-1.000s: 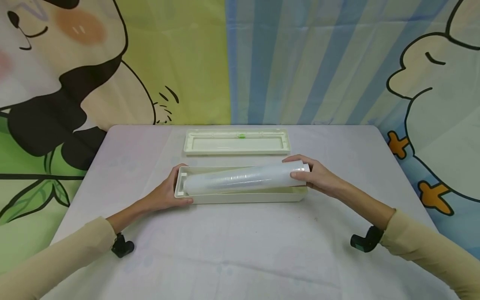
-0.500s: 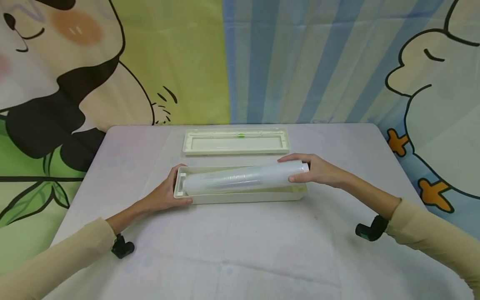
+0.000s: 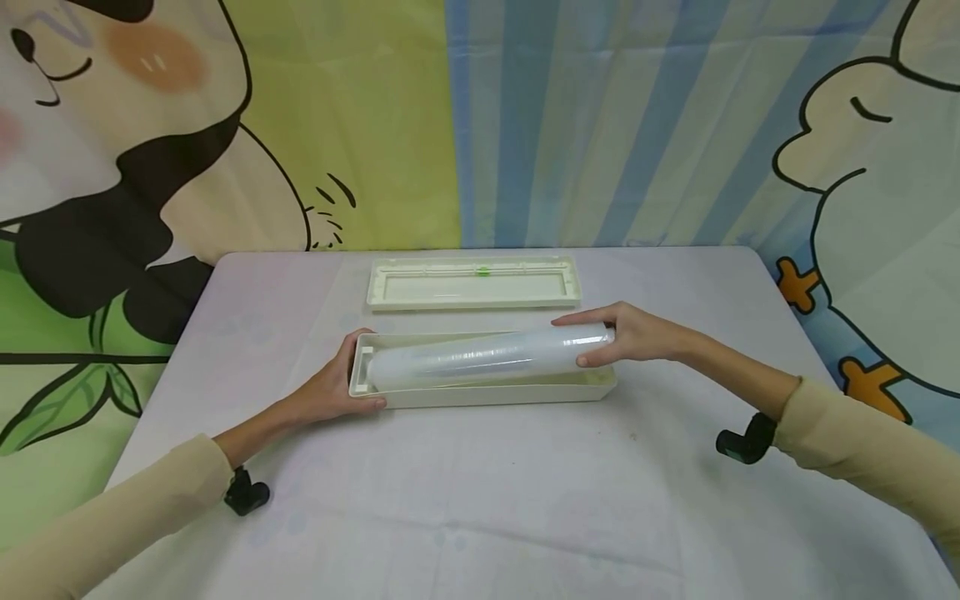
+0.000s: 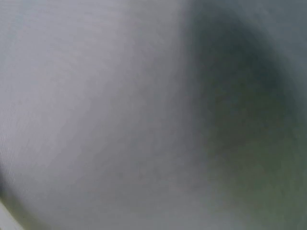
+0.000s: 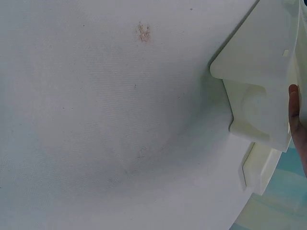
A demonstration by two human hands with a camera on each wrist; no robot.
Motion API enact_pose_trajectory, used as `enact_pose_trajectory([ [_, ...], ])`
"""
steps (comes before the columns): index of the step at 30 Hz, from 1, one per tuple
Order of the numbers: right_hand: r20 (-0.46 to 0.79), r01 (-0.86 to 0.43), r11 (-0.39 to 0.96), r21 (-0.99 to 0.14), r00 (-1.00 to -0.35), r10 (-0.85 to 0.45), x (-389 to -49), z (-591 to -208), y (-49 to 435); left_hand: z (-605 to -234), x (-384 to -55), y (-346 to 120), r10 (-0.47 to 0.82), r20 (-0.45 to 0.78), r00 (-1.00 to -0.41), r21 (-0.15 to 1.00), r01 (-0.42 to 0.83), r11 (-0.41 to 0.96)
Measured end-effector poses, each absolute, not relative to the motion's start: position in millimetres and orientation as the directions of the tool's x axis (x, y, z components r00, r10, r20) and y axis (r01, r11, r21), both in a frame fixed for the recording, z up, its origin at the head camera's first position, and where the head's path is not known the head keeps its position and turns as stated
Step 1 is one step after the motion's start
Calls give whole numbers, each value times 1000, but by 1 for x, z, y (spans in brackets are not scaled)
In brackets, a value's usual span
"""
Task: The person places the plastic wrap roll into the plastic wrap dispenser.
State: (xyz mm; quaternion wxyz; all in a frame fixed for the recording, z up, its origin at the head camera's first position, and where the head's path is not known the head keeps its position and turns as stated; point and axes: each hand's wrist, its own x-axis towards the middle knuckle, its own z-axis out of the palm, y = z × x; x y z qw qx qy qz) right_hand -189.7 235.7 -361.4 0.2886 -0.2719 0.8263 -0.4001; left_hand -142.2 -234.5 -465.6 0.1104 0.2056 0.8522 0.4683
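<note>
A roll of cling film [image 3: 487, 356], white and shiny, lies tilted in a long off-white box [image 3: 487, 397]. Its left end sits down inside the box; the right end is raised above the rim. My left hand [image 3: 333, 387] grips the box's left end, thumb on the front wall. With thumb and fingers spread around the roll's raised end, my right hand [image 3: 641, 332] holds it. In the right wrist view, part of the right hand [image 5: 298, 136] shows at the edge beside the box [image 5: 259, 43]. The left wrist view is blurred and shows no hand.
Behind the box lies a long off-white lid [image 3: 472, 290] with a small green piece on its strip. A white cloth [image 3: 480, 508] covers the table. Printed cartoon curtains [image 3: 360, 108] hang behind and at both sides.
My right hand has shifted slightly left over the roll's end, and its wrist has risen. The roll's right end has moved a little left. My left hand and the box stay in place.
</note>
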Motion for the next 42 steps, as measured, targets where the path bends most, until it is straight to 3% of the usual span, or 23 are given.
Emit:
enact_pose_trajectory([
  [15,-150,-418,519,-745,-654,-742,-191,-371,235,-467,-143,-235,464,20,-885,839,268,474],
  [29,-171,-434,552,-712,-655,-736,-193,-372,230,-466,-143,-234,464,13,-886,844,258,470],
  [37,-118,-601,578,-553,-630,-768,-191,-367,210,-463,-141,-236,450,3,-893,828,255,500],
  [42,-108,-641,616,-458,-647,-755,-185,-370,198,-463,-142,-236,465,13,-885,825,273,495],
])
